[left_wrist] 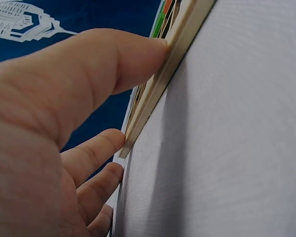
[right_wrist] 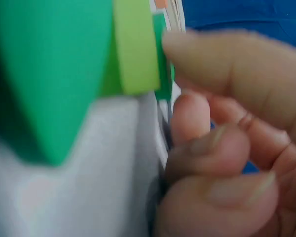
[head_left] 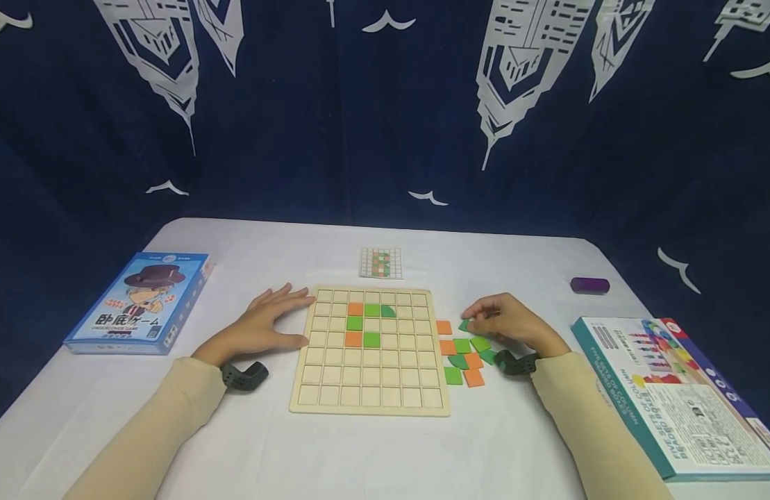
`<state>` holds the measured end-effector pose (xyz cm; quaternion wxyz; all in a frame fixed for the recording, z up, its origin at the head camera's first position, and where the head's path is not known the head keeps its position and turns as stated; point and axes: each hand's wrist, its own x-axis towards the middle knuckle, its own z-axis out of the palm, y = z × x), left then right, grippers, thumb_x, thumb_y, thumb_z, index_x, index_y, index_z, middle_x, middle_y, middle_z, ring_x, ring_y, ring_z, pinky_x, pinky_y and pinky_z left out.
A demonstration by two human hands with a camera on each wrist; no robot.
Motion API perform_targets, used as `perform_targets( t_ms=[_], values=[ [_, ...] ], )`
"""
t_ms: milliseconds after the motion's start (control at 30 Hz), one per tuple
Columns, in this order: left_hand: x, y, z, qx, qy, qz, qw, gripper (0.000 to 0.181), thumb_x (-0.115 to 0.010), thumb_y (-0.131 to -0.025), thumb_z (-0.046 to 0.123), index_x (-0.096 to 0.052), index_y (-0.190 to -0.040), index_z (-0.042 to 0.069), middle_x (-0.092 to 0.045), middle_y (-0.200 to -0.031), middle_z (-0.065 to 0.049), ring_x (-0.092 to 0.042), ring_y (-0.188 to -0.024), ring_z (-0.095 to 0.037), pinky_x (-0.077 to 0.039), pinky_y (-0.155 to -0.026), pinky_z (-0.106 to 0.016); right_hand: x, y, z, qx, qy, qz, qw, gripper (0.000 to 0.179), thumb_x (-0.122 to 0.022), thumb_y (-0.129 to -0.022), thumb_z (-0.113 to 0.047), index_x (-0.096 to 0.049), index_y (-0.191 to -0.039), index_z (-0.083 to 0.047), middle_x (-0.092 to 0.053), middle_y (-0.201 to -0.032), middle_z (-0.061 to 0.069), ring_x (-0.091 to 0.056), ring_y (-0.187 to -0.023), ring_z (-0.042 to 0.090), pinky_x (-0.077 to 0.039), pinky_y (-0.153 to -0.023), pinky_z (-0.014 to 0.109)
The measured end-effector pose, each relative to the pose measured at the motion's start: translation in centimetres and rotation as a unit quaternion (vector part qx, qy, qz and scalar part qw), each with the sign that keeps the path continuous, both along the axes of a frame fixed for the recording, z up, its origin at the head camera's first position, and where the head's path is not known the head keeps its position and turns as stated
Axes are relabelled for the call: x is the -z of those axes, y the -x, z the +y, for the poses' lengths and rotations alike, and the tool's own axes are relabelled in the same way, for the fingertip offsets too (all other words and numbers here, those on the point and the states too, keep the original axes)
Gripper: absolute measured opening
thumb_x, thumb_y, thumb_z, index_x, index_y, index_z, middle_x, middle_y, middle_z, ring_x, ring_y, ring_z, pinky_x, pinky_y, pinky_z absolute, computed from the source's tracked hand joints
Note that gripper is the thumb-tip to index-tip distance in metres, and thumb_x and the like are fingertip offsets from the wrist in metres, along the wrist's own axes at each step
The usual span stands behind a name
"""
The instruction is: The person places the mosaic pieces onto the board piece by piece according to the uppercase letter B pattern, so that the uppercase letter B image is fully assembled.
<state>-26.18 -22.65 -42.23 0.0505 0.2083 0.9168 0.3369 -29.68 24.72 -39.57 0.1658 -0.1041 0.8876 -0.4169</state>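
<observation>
My left hand [head_left: 260, 325] lies at the left side of the wooden grid board [head_left: 303, 405], fingers spread. Its thumb [left_wrist: 138, 57] and a fingertip touch the board's edge in the left wrist view. Several orange and light green squares and a dark green quarter-round tile [head_left: 388, 312] sit in the upper cells. To the right of the board, my right hand [head_left: 506, 321] pinches a dark green tile [head_left: 464, 324] between thumb and fingers, low over the table. Beside it lie loose tiles, among them a light green one [right_wrist: 135, 47] and an orange square [head_left: 474, 378].
A small printed pattern card [head_left: 381, 263] lies behind the board. A blue game box [head_left: 137, 302] stands at the left, a larger white box [head_left: 684, 403] at the right. Behind that box is a purple object [head_left: 589, 285]. A dark blue patterned curtain [head_left: 385, 125] hangs behind the table.
</observation>
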Motion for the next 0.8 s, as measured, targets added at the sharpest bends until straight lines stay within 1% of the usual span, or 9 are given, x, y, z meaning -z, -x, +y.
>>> perform_targets(
  t_ms=[100,167,367,567,700,800],
  values=[
    [0.0,0.0,0.0,-0.001,0.001,-0.001,1.0000,0.088,-0.086,-0.085,0.043,-0.054,-0.159,0.008,-0.039,-0.171,-0.019,-0.013,-0.165,-0.045,0.003,-0.133,-0.062,0.1,0.0,0.0,0.014,-0.009,0.013,0.9998,0.028,-0.078,-0.097,-0.009,-0.076,-0.121,0.004,-0.058,-0.081,-0.001,-0.046,-0.060,0.014,-0.039,-0.051,0.024],
    [0.1,0.0,0.0,-0.001,0.001,-0.001,1.0000,0.088,-0.086,-0.085,0.043,-0.054,-0.159,0.008,-0.038,-0.171,-0.019,-0.012,-0.165,-0.044,0.003,-0.133,-0.062,0.1,0.0,0.0,0.022,-0.011,0.015,0.9996,0.029,-0.079,-0.096,-0.009,-0.076,-0.122,0.004,-0.056,-0.081,0.000,-0.045,-0.059,0.013,-0.039,-0.051,0.024],
    [0.2,0.2,-0.1,0.001,0.001,-0.002,1.0000,0.088,-0.086,-0.086,0.043,-0.054,-0.159,0.009,-0.038,-0.172,-0.019,-0.012,-0.165,-0.044,0.004,-0.133,-0.062,-0.1,-0.1,0.1,0.016,-0.003,0.014,0.9998,0.037,-0.084,-0.090,-0.006,-0.075,-0.124,0.005,-0.056,-0.082,0.001,-0.047,-0.066,0.014,-0.039,-0.053,0.024],
    [0.2,0.2,-0.2,0.003,-0.003,-0.003,1.0000,0.088,-0.086,-0.086,0.043,-0.054,-0.159,0.009,-0.038,-0.172,-0.019,-0.012,-0.165,-0.044,0.003,-0.133,-0.062,-0.1,-0.1,0.0,0.006,-0.007,0.021,0.9997,0.036,-0.085,-0.090,-0.006,-0.075,-0.122,0.005,-0.058,-0.088,0.002,-0.049,-0.072,0.015,-0.039,-0.054,0.024],
    [0.2,0.2,-0.2,0.002,-0.001,-0.004,1.0000,0.088,-0.087,-0.085,0.043,-0.054,-0.159,0.008,-0.038,-0.172,-0.019,-0.012,-0.166,-0.044,0.004,-0.133,-0.062,-0.4,-0.1,0.0,-0.008,-0.010,0.035,0.9993,0.033,-0.084,-0.090,-0.007,-0.076,-0.120,0.003,-0.067,-0.099,0.006,-0.054,-0.075,0.017,-0.045,-0.058,0.024],
    [0.2,0.2,-0.2,0.000,-0.001,-0.005,1.0000,0.088,-0.087,-0.085,0.043,-0.054,-0.159,0.008,-0.038,-0.172,-0.018,-0.011,-0.166,-0.043,0.004,-0.133,-0.062,-1.1,-0.2,-0.1,-0.017,0.000,0.034,0.9993,0.033,-0.083,-0.092,-0.009,-0.075,-0.121,0.003,-0.071,-0.104,0.007,-0.058,-0.077,0.017,-0.051,-0.062,0.026]
  ],
)
